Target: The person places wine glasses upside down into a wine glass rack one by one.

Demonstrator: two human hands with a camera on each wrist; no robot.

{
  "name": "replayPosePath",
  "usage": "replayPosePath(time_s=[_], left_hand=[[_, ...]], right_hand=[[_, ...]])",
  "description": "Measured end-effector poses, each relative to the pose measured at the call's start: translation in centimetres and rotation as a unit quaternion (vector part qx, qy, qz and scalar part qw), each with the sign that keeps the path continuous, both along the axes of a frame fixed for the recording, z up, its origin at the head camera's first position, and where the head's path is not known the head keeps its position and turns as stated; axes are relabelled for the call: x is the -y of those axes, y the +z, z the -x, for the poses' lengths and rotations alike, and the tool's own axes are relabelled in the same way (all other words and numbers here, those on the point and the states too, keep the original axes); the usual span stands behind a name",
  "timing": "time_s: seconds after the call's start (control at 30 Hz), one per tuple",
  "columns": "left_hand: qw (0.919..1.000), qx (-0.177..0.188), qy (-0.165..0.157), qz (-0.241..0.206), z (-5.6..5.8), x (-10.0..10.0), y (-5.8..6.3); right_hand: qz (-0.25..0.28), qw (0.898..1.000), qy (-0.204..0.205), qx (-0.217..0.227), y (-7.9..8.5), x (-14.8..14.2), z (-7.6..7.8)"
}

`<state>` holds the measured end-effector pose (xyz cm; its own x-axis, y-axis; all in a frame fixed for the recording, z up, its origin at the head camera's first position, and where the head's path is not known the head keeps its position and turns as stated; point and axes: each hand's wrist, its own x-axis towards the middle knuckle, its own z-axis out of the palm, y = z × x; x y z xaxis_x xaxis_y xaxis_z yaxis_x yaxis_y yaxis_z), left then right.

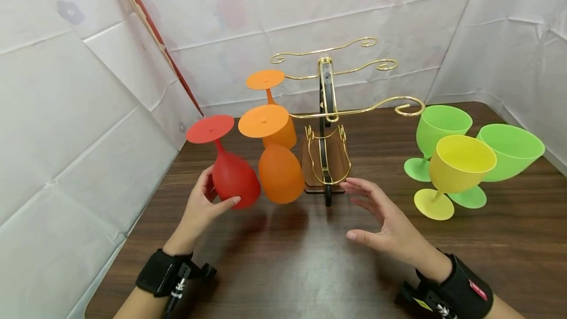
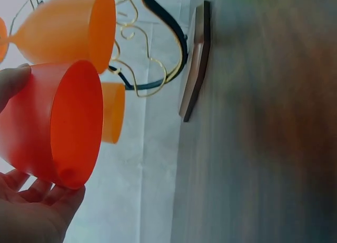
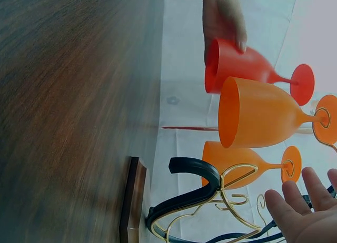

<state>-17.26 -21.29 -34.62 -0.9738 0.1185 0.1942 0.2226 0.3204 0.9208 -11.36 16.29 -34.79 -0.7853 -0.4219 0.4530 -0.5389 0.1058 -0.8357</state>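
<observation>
My left hand (image 1: 201, 208) grips a red goblet (image 1: 235, 181) by its bowl, fingers behind and thumb across the front near the rim. The goblet is upside down, foot upward, beside the nearer orange goblet (image 1: 281, 174). That one hangs inverted from the front gold arm of the rack (image 1: 328, 112); a second orange goblet (image 1: 266, 79) hangs inverted from an arm farther back. In the left wrist view the red goblet (image 2: 31, 127) shows its open mouth. To the right of the rack base, my right hand (image 1: 390, 225) is held with fingers spread and nothing in it.
On the right side of the wooden table (image 1: 310, 270) stand a yellow goblet (image 1: 460, 161) and two green goblets (image 1: 443, 119), mouths up. The rack's curled gold arm (image 1: 409, 105) reaches toward them. White sheeting (image 1: 288, 9) encloses the table's back and sides.
</observation>
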Motion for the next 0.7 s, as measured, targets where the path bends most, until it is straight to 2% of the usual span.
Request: replayPosePath(time_s=[0.27, 0.53, 0.7], left_hand=[[0.9997, 0.008, 0.016, -0.015, 4.3, 0.0, 0.1], [0.9988, -0.003, 0.049, 0.008, 9.0, 0.4, 0.0], [0.9982, 0.005, 0.058, 0.015, 11.3, 0.3, 0.0]], right_hand=[[-0.003, 1.000, -0.002, -0.004, 0.0, -0.1, -0.1], [-0.002, 1.000, -0.007, -0.017, -0.1, -0.3, -0.1], [-0.005, 1.000, -0.008, -0.016, -0.2, -0.4, -0.1]])
